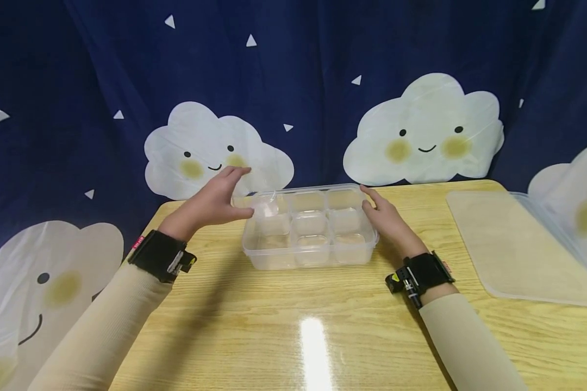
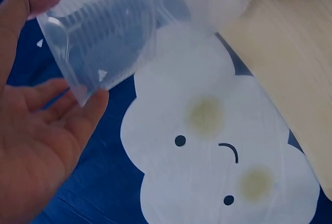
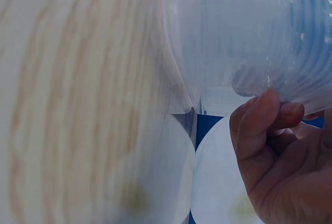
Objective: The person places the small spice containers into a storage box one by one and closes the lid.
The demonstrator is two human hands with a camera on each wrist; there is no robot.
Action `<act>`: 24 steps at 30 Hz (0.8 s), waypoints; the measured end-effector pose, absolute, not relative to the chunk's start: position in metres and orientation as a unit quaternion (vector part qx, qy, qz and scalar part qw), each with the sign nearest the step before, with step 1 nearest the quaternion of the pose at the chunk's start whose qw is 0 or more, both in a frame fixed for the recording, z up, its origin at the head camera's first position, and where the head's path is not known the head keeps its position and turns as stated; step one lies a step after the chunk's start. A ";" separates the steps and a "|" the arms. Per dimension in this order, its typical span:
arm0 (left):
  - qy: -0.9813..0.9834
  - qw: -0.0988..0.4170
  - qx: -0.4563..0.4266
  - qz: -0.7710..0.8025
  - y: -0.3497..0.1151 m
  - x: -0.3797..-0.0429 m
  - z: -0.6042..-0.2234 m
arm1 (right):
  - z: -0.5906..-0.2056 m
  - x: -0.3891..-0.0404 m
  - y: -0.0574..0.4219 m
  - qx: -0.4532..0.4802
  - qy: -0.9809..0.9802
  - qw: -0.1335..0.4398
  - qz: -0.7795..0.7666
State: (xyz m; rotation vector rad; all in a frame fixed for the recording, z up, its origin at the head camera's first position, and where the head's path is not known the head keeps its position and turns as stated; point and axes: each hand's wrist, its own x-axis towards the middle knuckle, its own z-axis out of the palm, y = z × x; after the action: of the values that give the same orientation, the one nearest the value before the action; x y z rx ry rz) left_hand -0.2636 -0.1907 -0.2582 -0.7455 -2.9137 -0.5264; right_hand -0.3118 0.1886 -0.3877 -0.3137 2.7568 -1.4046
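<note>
A clear plastic storage box with several small clear bins in it stands on the table. Above its back left corner, my left hand pinches one small clear plastic bin between thumb and fingers. In the left wrist view the held bin is tilted and shows ribbed sides. My right hand grips the storage box by its right side near the back corner. Bent fingers touch the box's wall in the right wrist view.
A flat translucent lid lies at the right of the wooden table, reaching past its edge. Behind the table hangs a dark blue curtain with smiling clouds.
</note>
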 end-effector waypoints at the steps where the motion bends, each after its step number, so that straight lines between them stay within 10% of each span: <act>1: -0.952 0.033 -0.251 -0.169 -0.189 -0.263 -0.258 | -0.388 -0.312 0.189 -0.100 0.886 0.016 -0.453; 24: -0.931 -0.053 -0.325 -0.157 -0.184 -0.262 -0.277 | -0.387 -0.312 0.188 -0.094 0.880 0.021 -0.465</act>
State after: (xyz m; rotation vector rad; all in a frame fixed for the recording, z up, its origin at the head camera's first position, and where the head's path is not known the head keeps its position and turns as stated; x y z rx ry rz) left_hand -0.2620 -0.1838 -0.2773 -1.0577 -3.0277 -0.5117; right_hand -0.3123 0.1876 -0.3874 -0.2929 2.7292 -1.4402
